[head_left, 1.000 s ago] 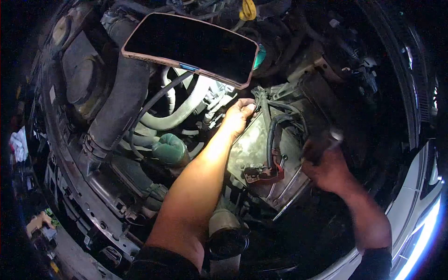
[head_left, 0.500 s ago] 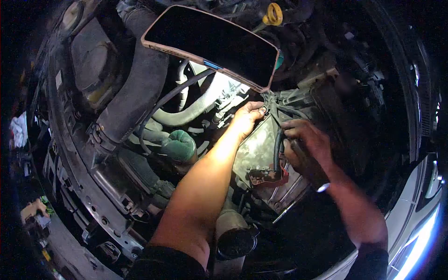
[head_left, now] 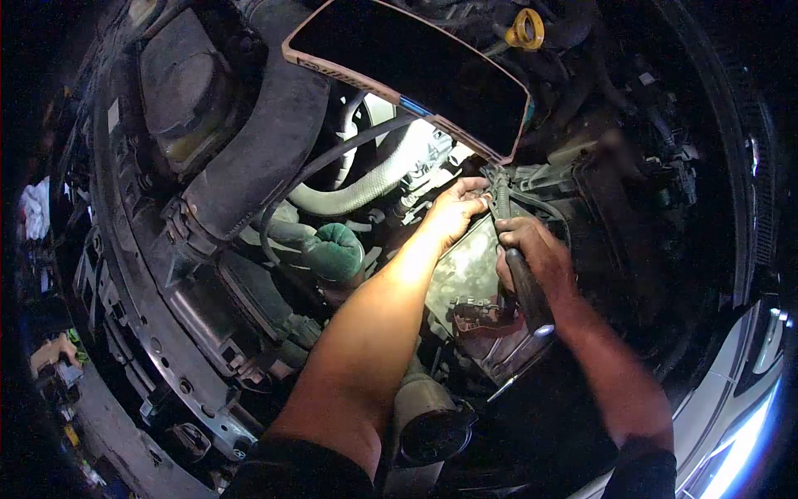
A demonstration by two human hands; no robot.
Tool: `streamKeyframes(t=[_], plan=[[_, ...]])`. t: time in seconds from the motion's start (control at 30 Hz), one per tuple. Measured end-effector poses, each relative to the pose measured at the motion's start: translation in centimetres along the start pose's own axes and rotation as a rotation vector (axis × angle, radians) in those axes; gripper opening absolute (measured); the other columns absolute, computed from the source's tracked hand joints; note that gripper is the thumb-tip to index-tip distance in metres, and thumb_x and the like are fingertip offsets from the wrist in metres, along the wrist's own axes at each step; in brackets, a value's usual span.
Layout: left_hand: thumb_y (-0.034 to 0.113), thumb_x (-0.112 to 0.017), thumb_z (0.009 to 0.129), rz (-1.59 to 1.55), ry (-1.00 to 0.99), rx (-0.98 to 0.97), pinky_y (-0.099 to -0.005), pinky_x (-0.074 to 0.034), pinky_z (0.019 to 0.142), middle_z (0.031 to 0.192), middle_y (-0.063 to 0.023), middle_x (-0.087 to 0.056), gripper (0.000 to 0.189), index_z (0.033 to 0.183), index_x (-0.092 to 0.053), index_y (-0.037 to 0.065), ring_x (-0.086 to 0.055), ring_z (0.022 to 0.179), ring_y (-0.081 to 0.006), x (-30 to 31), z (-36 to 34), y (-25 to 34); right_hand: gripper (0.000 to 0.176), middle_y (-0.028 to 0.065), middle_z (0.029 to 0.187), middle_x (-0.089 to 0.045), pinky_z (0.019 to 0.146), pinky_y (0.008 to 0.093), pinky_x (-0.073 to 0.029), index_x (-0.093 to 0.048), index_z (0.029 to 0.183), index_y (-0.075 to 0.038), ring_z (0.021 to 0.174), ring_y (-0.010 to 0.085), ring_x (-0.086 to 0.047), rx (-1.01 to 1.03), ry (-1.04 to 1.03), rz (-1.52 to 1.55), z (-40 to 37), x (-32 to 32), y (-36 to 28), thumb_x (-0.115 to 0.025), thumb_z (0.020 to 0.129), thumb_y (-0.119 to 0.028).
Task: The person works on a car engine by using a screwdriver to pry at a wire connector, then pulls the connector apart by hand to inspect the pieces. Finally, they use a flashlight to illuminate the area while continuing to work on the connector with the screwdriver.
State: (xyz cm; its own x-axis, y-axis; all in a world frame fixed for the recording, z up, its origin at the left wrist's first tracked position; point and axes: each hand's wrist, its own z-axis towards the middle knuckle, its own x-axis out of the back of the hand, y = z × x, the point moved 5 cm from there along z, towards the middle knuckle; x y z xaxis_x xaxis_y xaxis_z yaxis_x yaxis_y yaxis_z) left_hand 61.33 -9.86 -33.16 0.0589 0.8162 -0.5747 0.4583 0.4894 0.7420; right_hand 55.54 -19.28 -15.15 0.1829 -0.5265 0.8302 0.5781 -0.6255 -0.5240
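Deep in an engine bay, my left hand (head_left: 457, 212) reaches to a dark wiring harness (head_left: 500, 195). Its thumb and fingers are pinched together at the harness's side, and what lies between them is hidden. Just to the right, my right hand (head_left: 539, 256) is wrapped round a tool with a thick black handle (head_left: 527, 289). The handle slants down and ends in a bright tip, while the working end is covered by fingers and cable. Beneath both hands lies a pale, dusty flat cover (head_left: 470, 266).
A phone (head_left: 416, 71) in a pinkish case overhangs the hands, with strong light below it. Left are a green glove-like item (head_left: 334, 252), a ribbed pale hose (head_left: 353, 195) and a large black duct (head_left: 266, 125). A yellow dipstick ring (head_left: 525, 31) stands behind.
The whole view has shifted, so the engine parts appear further right. My right hand has moved left, closer to the harness and my left hand, turning the black handle more into view.
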Motion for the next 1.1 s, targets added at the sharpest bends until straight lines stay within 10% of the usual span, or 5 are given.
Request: streamKeyframes(t=[1.1], plan=[[0.008,-0.069,0.082,0.082,0.037,0.037,-0.0299,-0.049,0.086,0.105,-0.0104,-0.067,0.042,0.122,-0.06,0.003,-0.061,0.093,-0.0165,0.8,0.7,-1.1,0.023,0.0189,0.098,-0.063,0.082,0.0438,-0.052,-0.055,0.101,-0.004,0.095,0.0394,-0.065,-0.189,-0.01,0.042,1.8,1.5,1.3,-0.066,0.08,-0.008]])
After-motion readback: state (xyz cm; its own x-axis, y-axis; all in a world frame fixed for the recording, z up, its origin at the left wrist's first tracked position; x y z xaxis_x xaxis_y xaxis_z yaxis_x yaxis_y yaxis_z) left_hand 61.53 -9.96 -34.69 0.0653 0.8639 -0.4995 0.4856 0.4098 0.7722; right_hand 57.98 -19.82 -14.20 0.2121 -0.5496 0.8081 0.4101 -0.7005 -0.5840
